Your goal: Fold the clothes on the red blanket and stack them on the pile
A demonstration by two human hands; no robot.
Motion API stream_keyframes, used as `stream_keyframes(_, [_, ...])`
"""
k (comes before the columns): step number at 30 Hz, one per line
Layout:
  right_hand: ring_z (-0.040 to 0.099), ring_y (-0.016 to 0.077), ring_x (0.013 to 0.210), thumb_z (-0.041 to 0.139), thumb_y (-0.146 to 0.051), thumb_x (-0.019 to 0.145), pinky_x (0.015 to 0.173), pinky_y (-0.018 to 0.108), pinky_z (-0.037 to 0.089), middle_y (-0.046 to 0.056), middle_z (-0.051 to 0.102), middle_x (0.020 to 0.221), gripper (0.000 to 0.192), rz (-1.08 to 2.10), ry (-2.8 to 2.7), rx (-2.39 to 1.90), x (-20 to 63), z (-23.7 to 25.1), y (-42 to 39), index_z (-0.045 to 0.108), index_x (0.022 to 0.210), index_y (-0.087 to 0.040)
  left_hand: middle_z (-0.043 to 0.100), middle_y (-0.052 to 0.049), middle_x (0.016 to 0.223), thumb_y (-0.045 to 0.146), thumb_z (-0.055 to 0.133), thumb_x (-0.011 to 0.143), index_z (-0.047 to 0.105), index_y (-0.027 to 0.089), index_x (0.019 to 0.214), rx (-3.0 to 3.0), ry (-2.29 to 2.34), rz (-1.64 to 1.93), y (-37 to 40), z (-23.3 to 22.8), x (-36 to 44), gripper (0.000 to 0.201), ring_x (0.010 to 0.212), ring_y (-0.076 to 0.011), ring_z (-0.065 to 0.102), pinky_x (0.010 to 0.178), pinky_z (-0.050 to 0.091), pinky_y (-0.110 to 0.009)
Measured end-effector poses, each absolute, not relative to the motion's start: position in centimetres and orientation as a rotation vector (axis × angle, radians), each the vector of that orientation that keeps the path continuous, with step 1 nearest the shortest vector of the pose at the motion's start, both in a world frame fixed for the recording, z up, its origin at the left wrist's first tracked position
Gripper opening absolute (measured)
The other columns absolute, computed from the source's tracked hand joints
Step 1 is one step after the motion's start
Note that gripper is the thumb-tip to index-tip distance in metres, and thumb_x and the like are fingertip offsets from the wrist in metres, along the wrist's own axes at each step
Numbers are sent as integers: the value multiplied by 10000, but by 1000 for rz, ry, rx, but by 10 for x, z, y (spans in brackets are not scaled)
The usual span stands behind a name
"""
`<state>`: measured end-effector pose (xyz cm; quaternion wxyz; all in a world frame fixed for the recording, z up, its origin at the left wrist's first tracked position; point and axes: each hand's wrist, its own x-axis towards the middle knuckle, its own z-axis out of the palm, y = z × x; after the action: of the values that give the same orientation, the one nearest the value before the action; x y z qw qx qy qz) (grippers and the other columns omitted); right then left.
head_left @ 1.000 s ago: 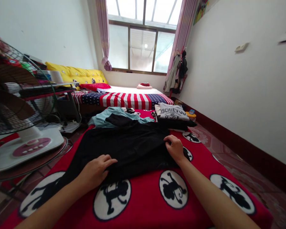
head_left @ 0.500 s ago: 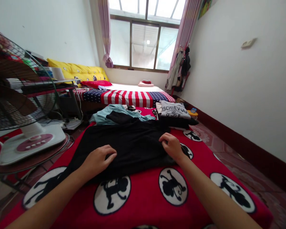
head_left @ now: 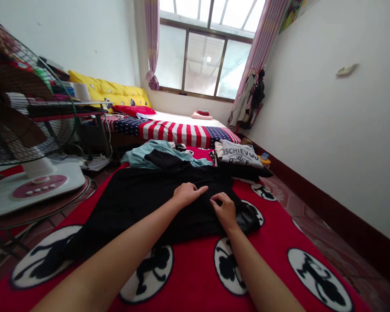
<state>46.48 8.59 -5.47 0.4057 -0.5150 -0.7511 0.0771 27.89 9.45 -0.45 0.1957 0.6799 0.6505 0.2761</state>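
The garment (head_left: 130, 199) is laid flat, presumably for access, beneath the left hand (head_left: 189, 193), thumb spread, and curled right hand (head_left: 225, 210), pinch indeterminable.

Bright daylight fills the window (head_left: 205, 60) at top centre, framed by pink curtains (head_left: 152, 39). Below it stands a bed (head_left: 178, 118), a yellow cushion (head_left: 99, 89) at its left end. A white wall (head_left: 315, 117) covers the right, above a dark red baseboard (head_left: 312, 192) and reddish tiled floor (head_left: 299, 204). At far left, a fan (head_left: 39, 186) sits on a round stool (head_left: 65, 202).
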Motion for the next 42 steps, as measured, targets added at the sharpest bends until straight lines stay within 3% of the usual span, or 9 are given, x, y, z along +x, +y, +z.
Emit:
stream_keyframes(3, [613, 201, 841, 550, -258, 831, 763, 301, 448, 38, 671, 828, 114, 204, -1865, -1279, 465, -56, 84, 619, 748, -223, 730, -92, 759, 652, 639, 690, 730, 187, 683, 1929, 1824, 709, 105, -2, 292, 475, 819, -273, 681, 693, 474, -295])
stream_keyframes(10, [595, 202, 687, 487, -325, 888, 612, 285, 359, 52, 663, 756, 174, 202, -1666, -1535, 463, -58, 86, 598, 808, -217, 721, -83, 1030, 525, 558, 855, 706, 209, 1040, 1999, 1893, 829, 107, -22, 298, 395, 982, -243, 650, 788, 463, -301])
stream_keyframes(16, [575, 210, 703, 509, -262, 862, 617, 301, 370, 62, 634, 771, 107, 87, -1712, -1562, 461, -57, 83, 592, 813, -217, 681, -115, 1036, 461, 607, 857, 690, 188, 1009, 2129, 1898, 852, 102, -31, 309, 323, 1021, -281, 619, 890, 452, -382])
stream_keyframes(21, [554, 266, 1054, 523, -303, 889, 905, 414, 425, 105, 625, 1118, 196, -129, -1887, -1047, 463, -55, 81, 612, 1042, -220, 536, -85, 1347, 426, 543, 905, 556, 237, 1266, 2426, 1665, 958, 71, -25, 292, 408, 1239, -211, 493, 1036, 386, -332])
stream_keyframes(24, [584, 244, 1003, 542, -316, 889, 885, 400, 459, 72, 660, 1052, 144, -27, -2129, -826, 461, -57, 83, 656, 942, -246, 349, -114, 1525, 473, 501, 914, 384, 237, 1434, 2660, 1363, 793, 37, -32, 257, 583, 1397, -255, 324, 1126, 290, -432])
stream_keyframes(28, [600, 219, 905, 557, -302, 878, 801, 367, 489, 43, 674, 963, 135, -6, -2212, -830, 459, -62, 86, 656, 805, -247, 229, -102, 1581, 566, 426, 917, 284, 287, 1487, 2626, 1515, 396, -9, -39, 186, 650, 1455, -293, 182, 1147, 197, -532])
stream_keyframes(33, [598, 213, 882, 555, -317, 879, 776, 361, 489, 39, 671, 950, 144, -38, -2195, -857, 459, -64, 88, 632, 783, -243, 339, -93, 1537, 484, 474, 920, 402, 264, 1429, 2476, 1796, 418, -49, -25, 113, 560, 1404, -245, 325, 1135, 284, -427])
stream_keyframes(37, [599, 214, 875, 551, -346, 878, 757, 357, 489, 34, 673, 931, 159, -59, -2185, -872, 458, -63, 88, 630, 780, -248, 654, -108, 1146, 539, 551, 847, 568, 192, 1240, 2079, 2351, 603, -62, -12, 86, 524, 1081, -259, 612, 924, 469, -367])
stream_keyframes(42, [606, 221, 891, 536, -369, 883, 763, 359, 490, 31, 676, 936, 179, -54, -2158, -889, 458, -63, 86, 631, 779, -258, 700, -85, 878, 571, 672, 712, 676, 193, 957, 1770, 2489, 426, -61, -2, 77, 451, 878, -284, 654, 760, 478, -350])
